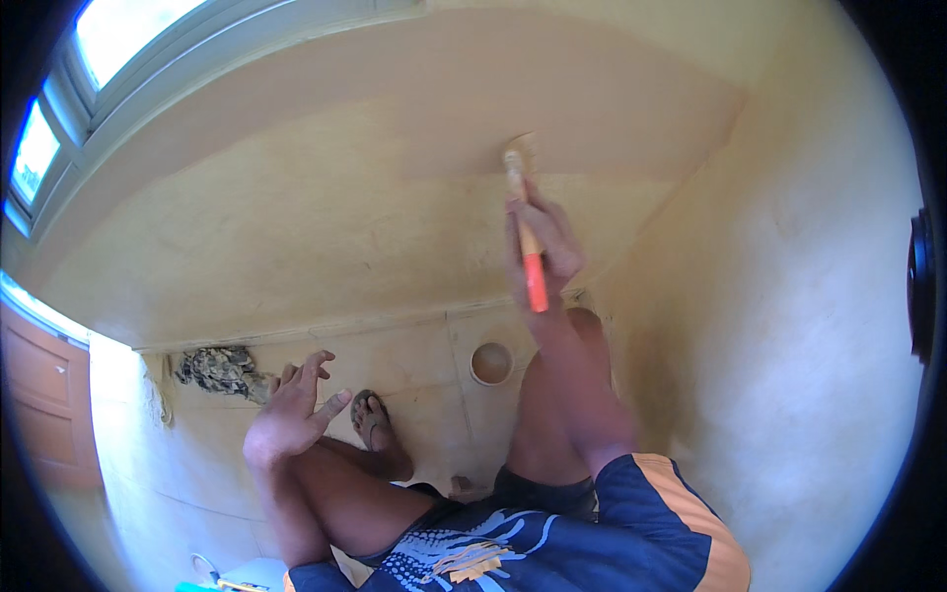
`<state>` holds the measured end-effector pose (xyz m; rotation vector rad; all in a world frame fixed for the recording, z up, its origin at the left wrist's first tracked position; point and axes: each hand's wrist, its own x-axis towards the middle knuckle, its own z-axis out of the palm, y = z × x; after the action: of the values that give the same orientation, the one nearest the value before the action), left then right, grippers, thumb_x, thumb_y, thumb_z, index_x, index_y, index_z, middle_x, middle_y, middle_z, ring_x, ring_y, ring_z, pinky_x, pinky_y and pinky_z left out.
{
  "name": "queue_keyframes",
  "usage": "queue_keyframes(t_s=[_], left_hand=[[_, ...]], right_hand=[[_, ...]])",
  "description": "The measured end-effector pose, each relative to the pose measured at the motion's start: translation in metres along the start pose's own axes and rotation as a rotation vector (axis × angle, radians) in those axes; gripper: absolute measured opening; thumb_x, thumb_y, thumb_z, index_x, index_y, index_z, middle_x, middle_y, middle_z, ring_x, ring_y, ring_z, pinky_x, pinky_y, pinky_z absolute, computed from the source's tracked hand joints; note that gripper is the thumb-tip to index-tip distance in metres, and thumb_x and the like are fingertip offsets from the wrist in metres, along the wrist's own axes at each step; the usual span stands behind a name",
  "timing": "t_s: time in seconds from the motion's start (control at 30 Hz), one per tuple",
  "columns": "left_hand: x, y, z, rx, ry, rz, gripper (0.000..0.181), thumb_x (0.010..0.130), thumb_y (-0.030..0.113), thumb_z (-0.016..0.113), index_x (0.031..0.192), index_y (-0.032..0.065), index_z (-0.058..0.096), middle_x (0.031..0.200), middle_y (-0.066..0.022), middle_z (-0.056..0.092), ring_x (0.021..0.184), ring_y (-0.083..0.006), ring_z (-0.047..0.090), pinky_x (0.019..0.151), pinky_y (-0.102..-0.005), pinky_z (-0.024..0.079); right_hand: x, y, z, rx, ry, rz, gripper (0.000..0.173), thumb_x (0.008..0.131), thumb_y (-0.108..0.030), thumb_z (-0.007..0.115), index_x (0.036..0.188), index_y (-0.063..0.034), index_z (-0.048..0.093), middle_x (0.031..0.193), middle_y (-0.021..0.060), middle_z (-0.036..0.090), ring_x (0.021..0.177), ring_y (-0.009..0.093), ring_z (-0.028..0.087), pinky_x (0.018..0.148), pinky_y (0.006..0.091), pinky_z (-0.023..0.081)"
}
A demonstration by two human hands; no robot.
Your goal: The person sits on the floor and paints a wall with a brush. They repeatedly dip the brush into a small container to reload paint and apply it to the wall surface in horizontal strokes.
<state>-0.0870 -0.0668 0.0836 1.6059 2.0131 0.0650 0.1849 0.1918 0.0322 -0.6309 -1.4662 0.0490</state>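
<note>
My right hand (547, 233) is closed around the wooden handle of a paintbrush (530, 251), whose handle end is red-orange. Its bristles touch the wall (311, 244) at the lower edge of a band of pinkish-brown paint (459, 96). Below that band the wall is yellowish. My left hand (296, 411) is held over my left knee, fingers spread and holding nothing. On the tiled floor between my legs and the wall stands a small round container (492, 363) with brownish paint in it.
A crumpled patterned cloth (218, 370) lies on the floor by the wall's foot at left. A side wall (777, 296) rises close on my right. Windows (118, 37) are at upper left, a brown door (52, 399) at far left.
</note>
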Motion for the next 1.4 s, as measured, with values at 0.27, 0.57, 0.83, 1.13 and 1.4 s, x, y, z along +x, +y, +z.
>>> queue_keyframes(t_s=[0.27,0.57,0.83,1.13,1.4], left_hand=[[-0.007,0.003,-0.010,-0.086,-0.007,-0.093,0.085,0.102,0.066,0.056,0.165,0.0130,0.035,0.141,-0.0296,0.063,0.139,-0.0450,0.055,0.117,-0.0526,0.043],[0.016,0.005,-0.018,0.029,-0.139,-0.073,0.092,0.100,0.071,0.055,0.164,0.0087,0.036,0.146,-0.0335,0.058,0.139,-0.0463,0.056,0.117,-0.0515,0.045],[0.072,-0.012,-0.036,0.099,0.025,0.026,0.092,0.101,0.073,0.053,0.164,0.0081,0.036,0.150,-0.0266,0.059,0.141,-0.0394,0.056,0.118,-0.0491,0.046],[0.101,-0.057,-0.004,0.205,-0.257,-0.069,0.101,0.099,0.083,0.044,0.164,0.0062,0.035,0.151,-0.0262,0.059,0.142,-0.0408,0.056,0.118,-0.0506,0.046],[0.103,-0.048,-0.008,0.176,-0.270,-0.054,0.096,0.101,0.080,0.043,0.164,0.0077,0.034,0.152,-0.0276,0.058,0.142,-0.0425,0.055,0.119,-0.0512,0.044]], right_hand=[[0.007,-0.040,0.048,0.091,-0.199,-0.167,0.027,0.082,0.010,0.079,0.106,-0.0023,0.079,0.115,0.0207,0.078,0.094,0.033,0.077,0.081,0.0359,0.063],[0.037,-0.069,0.035,0.168,-0.748,-0.186,0.045,0.087,0.003,0.071,0.130,-0.0077,0.073,0.128,0.0143,0.076,0.107,0.032,0.075,0.090,0.0386,0.062],[0.100,-0.049,0.024,0.032,-0.670,-0.523,0.039,0.083,0.001,0.073,0.121,-0.0063,0.077,0.126,0.0157,0.077,0.106,0.034,0.077,0.088,0.0397,0.063],[0.108,-0.073,0.019,-0.104,-0.480,-0.769,0.032,0.077,-0.004,0.076,0.108,-0.0092,0.078,0.115,0.0139,0.079,0.100,0.031,0.077,0.077,0.0391,0.066],[0.085,-0.072,0.031,0.074,-0.165,-0.630,0.024,0.081,0.009,0.082,0.102,-0.0034,0.077,0.108,0.0180,0.078,0.089,0.027,0.078,0.072,0.0339,0.063]])
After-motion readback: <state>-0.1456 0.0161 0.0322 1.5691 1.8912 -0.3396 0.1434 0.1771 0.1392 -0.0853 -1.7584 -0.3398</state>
